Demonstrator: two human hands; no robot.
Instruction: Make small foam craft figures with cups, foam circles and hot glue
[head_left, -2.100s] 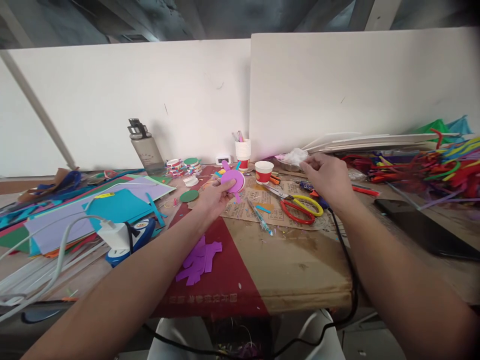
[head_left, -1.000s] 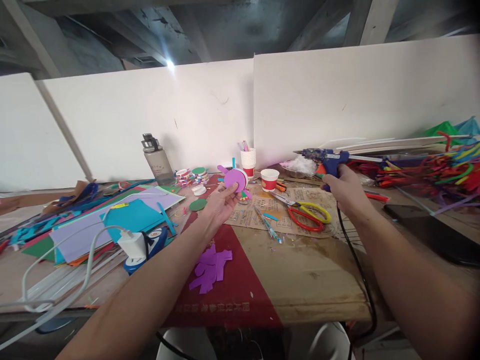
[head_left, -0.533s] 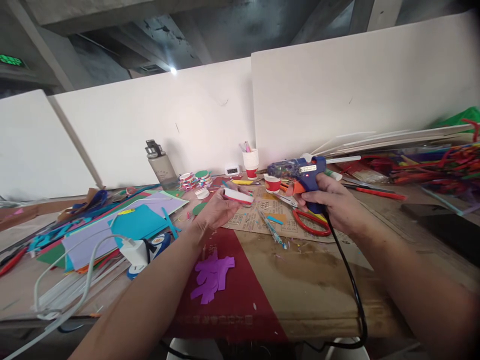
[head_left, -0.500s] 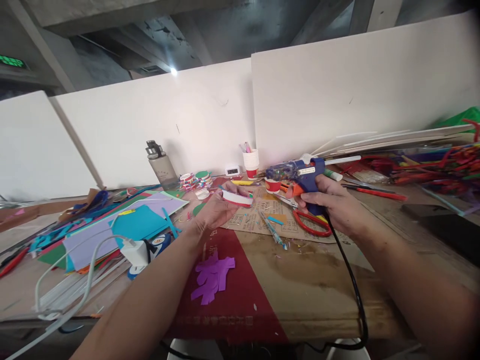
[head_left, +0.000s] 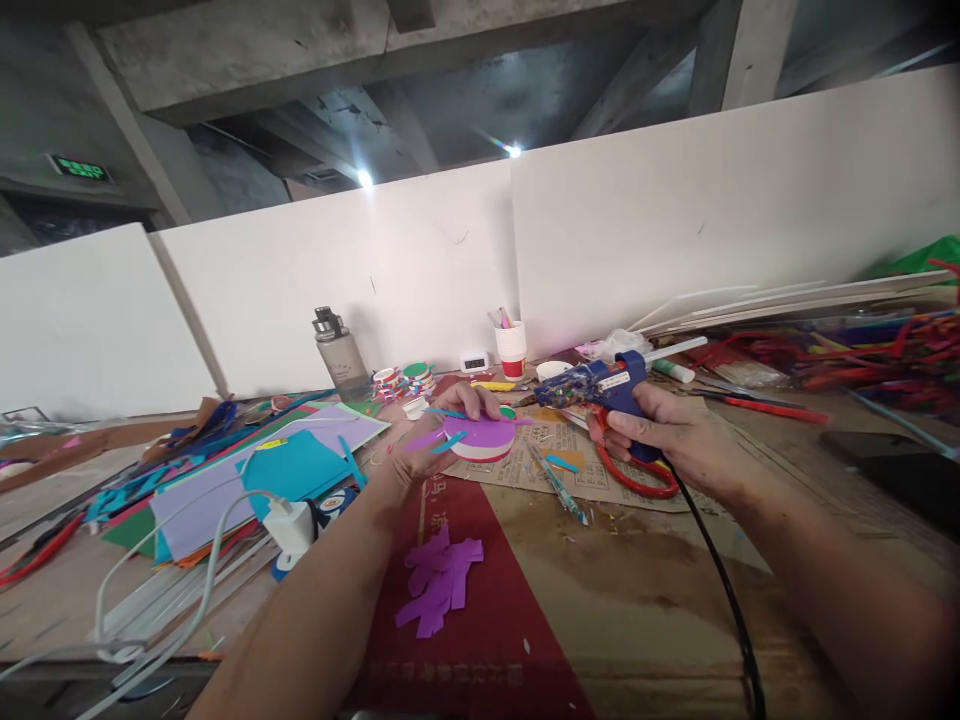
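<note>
My left hand (head_left: 450, 425) is closed around a round paper craft piece (head_left: 480, 436) with a purple top, a white side and a red lower rim. Blue and purple strips stick out from its top. My right hand (head_left: 656, 425) grips a blue hot glue gun (head_left: 616, 388) by its handle; a white glue stick pokes out of the back, and the nozzle points left toward the piece. Under the gun lie red-handled scissors (head_left: 637, 482). Purple paper strips (head_left: 442, 580) rest in a heap on the red part of the cardboard below my left hand.
Coloured paper sheets (head_left: 202, 515) and a white plug (head_left: 290, 525) with cables lie on the left. A bottle (head_left: 341, 355), stacked paper cups (head_left: 511, 350) and a small clock (head_left: 474, 362) stand by the white partition. A craft knife (head_left: 555, 480) lies mid-table; a black cord trails from the gun.
My left hand has tilted the round piece so its purple top and strips now show. The glue gun has shifted slightly lower, still in my right hand. The camera view has tipped up a little.
</note>
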